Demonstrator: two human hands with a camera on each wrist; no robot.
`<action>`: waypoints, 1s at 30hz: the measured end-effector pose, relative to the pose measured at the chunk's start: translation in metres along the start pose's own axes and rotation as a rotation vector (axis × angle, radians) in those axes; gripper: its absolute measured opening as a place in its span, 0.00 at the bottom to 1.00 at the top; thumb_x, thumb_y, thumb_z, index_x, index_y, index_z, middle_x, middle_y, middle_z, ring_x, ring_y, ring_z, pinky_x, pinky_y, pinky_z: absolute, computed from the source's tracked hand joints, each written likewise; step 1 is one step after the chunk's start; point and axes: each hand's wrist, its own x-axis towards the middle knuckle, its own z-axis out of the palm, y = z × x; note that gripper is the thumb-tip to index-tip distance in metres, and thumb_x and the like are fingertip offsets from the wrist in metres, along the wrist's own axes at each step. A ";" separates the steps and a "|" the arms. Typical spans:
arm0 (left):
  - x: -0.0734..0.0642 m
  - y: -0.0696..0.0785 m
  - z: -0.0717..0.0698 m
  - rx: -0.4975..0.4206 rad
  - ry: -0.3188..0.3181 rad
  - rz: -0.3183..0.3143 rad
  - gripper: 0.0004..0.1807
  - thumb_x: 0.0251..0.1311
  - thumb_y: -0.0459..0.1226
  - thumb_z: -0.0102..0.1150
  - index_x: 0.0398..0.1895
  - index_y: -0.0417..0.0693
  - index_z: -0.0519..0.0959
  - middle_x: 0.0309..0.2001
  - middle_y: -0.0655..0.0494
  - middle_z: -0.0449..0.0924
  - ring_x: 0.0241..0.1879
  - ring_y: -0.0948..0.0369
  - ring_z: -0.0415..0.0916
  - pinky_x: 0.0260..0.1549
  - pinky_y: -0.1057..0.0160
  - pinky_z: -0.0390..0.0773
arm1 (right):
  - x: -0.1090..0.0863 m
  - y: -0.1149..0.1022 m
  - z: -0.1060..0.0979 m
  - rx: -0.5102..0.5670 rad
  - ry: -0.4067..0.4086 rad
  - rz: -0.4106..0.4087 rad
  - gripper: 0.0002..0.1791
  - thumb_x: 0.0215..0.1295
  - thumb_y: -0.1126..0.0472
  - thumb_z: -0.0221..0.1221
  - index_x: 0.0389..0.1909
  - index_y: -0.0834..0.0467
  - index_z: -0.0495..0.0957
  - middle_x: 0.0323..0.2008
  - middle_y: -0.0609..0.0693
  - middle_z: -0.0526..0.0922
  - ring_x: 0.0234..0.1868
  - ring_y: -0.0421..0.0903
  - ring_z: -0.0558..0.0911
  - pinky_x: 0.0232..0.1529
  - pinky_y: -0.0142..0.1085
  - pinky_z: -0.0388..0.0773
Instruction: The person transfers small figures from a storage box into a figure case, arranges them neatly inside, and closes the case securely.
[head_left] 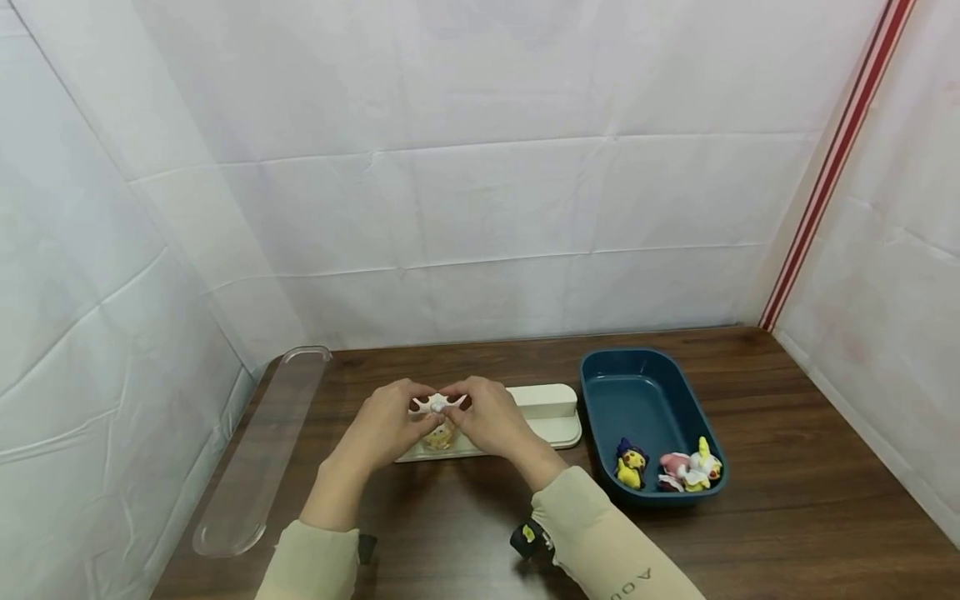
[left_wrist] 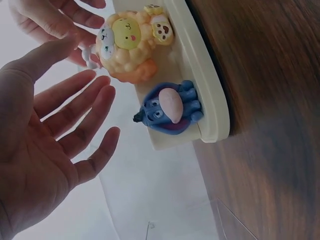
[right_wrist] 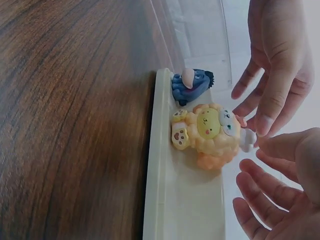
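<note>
Both hands' fingers [head_left: 450, 408] largely hide a small white figure [head_left: 437, 404].

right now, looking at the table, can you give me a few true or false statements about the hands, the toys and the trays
1. Both hands, left hand and right hand, meet over the cream tray. True.
2. The blue donkey toy lies in the blue bin. False: it sits on the cream tray beside the yellow lion toy.
3. The blue bin holds small toys at its near end. True.
4. The clear lid covers the cream tray. False: it lies apart, at the table's left edge.
5. The hands hold a small white piece between them. True.
</note>
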 end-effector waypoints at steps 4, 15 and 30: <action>0.000 0.004 -0.001 0.005 0.010 0.023 0.18 0.68 0.45 0.68 0.56 0.47 0.85 0.50 0.52 0.85 0.50 0.51 0.84 0.46 0.49 0.84 | -0.003 0.001 -0.005 -0.004 0.011 0.000 0.14 0.71 0.60 0.64 0.55 0.54 0.87 0.47 0.52 0.88 0.42 0.46 0.88 0.42 0.39 0.83; 0.005 0.019 0.000 0.038 0.066 0.077 0.20 0.69 0.46 0.65 0.58 0.46 0.84 0.54 0.52 0.84 0.57 0.50 0.82 0.55 0.42 0.80 | -0.012 0.004 -0.020 -0.015 0.016 0.041 0.14 0.72 0.59 0.64 0.56 0.52 0.86 0.50 0.50 0.87 0.44 0.45 0.87 0.44 0.42 0.84; 0.013 0.041 0.005 0.009 0.056 0.125 0.19 0.70 0.45 0.65 0.58 0.46 0.84 0.55 0.52 0.83 0.56 0.52 0.82 0.55 0.49 0.83 | -0.029 0.014 -0.043 -0.029 0.027 0.089 0.16 0.73 0.57 0.64 0.59 0.51 0.84 0.53 0.51 0.86 0.47 0.46 0.86 0.45 0.43 0.84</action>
